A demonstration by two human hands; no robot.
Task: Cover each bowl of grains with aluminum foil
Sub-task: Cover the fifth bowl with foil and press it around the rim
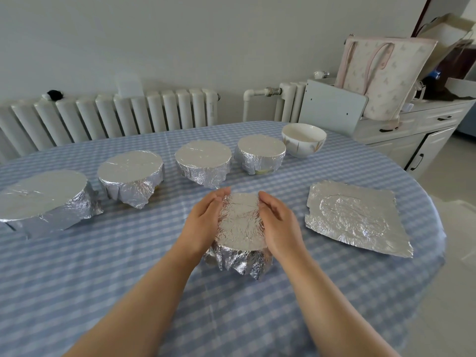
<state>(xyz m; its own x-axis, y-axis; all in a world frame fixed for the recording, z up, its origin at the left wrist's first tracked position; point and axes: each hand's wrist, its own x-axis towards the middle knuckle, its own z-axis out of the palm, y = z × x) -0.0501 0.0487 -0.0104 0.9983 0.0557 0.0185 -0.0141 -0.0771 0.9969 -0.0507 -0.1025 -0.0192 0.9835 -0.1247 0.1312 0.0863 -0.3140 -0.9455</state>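
Observation:
A foil-wrapped bowl (240,228) stands in the middle of the table. My left hand (203,222) cups its left side and my right hand (279,225) cups its right side, fingers curved round the crinkled foil rim. Behind it stands a row of several foil-covered bowls (203,155), from the far left (41,191) to the right (261,149). An uncovered white bowl (304,139) ends the row at the right. A loose creased foil sheet (355,217) lies flat to the right of my hands.
The round table wears a blue checked cloth (128,266); its edge curves close past the foil sheet. A white radiator (108,117) runs along the wall behind. A cabinet (412,130) with a tote bag (383,76) stands at the right.

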